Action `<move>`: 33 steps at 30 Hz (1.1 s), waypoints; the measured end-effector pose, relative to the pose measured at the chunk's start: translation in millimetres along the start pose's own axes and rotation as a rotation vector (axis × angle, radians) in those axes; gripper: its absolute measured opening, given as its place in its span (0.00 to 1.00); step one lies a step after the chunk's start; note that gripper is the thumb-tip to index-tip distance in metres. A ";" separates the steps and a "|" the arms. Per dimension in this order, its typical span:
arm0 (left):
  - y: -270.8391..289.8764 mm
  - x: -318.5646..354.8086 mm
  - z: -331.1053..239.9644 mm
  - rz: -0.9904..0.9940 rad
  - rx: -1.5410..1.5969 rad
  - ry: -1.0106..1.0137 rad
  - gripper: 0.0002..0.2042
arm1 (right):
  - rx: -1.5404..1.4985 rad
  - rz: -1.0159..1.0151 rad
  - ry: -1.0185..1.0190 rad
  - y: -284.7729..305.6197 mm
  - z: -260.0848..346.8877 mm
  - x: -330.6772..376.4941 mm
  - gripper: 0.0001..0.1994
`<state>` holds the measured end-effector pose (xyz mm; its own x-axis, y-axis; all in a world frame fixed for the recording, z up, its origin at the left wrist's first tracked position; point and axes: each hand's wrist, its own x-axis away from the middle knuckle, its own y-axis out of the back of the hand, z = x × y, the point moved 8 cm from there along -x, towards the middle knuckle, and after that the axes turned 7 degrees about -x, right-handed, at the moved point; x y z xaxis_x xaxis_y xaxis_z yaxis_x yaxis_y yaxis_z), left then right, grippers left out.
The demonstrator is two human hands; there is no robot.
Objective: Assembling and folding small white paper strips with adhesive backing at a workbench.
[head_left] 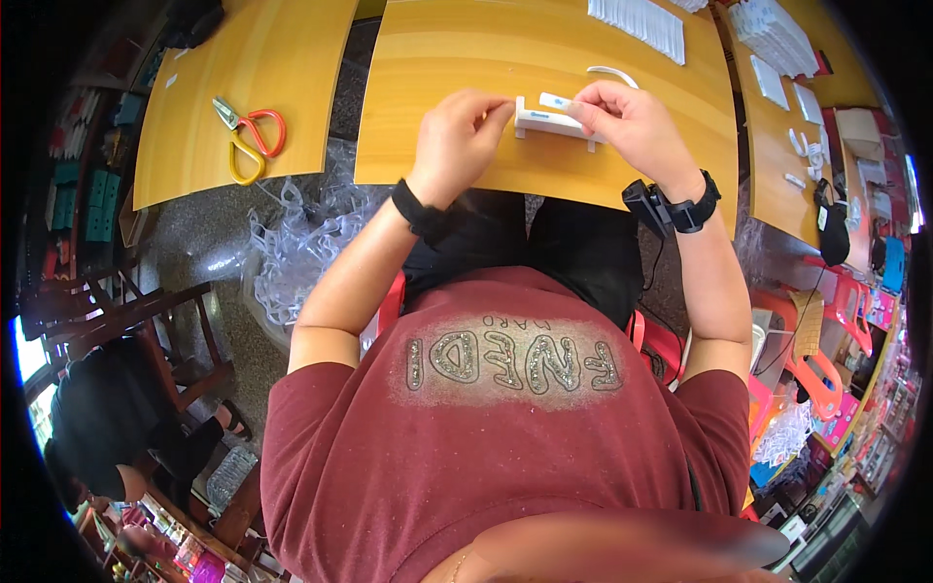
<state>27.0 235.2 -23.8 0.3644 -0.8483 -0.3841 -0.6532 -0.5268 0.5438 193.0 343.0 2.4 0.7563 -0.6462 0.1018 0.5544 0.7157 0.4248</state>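
On the yellow wooden table in front of me stands a long white plastic piece (pixel 562 123) with short legs, an upright left end and a small blue mark. My right hand (pixel 627 124) pinches a small white strip (pixel 554 100) with a blue mark, just above that piece. Thumb and fingertips of my left hand (pixel 457 141) come together beside the piece's upright left end. Whatever those fingertips hold, if anything, is too small to make out. Behind my right hand a curved white strip (pixel 612 74) shows in part.
Rows of white pieces (pixel 637 27) lie at the table's far right. On the left table rest scissors (pixel 248 141) with red and yellow handles. Clear plastic bags (pixel 301 253) fill the gap between tables. A person (pixel 117 408) in dark clothes is at the lower left.
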 end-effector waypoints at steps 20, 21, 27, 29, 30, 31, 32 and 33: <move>-14.2 22.8 -2.5 0.011 -0.101 -0.226 0.10 | 0.036 0.112 -0.231 -26.1 -32.1 -21.3 0.11; -14.1 22.4 -2.7 0.011 -0.100 -0.226 0.10 | 0.036 0.111 -0.244 -26.5 -32.4 -21.4 0.11; -14.4 21.7 -3.3 0.016 -0.104 -0.232 0.10 | 0.057 0.102 -0.270 -26.6 -31.2 -20.6 0.10; -15.0 21.0 -3.3 0.025 -0.102 -0.221 0.10 | 0.042 0.105 -0.264 -25.9 -33.8 -20.6 0.10; -15.2 21.1 -3.5 0.026 -0.101 -0.223 0.10 | 0.027 0.110 -0.257 -25.8 -34.1 -20.4 0.10; -15.6 21.3 -2.0 0.031 -0.098 -0.216 0.10 | 0.027 0.111 -0.258 -26.5 -33.3 -20.5 0.10; -15.5 21.4 -0.9 0.036 -0.094 -0.209 0.10 | 0.023 0.112 -0.261 -27.4 -31.8 -20.6 0.10; -14.5 21.3 -0.2 0.036 -0.094 -0.208 0.10 | 0.019 0.113 -0.265 -28.7 -30.9 -21.0 0.10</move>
<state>44.4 224.7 -39.7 0.1911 -0.8426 -0.5035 -0.5949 -0.5074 0.6234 172.0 344.2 -39.7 0.6942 -0.6114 0.3799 0.4636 0.7835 0.4138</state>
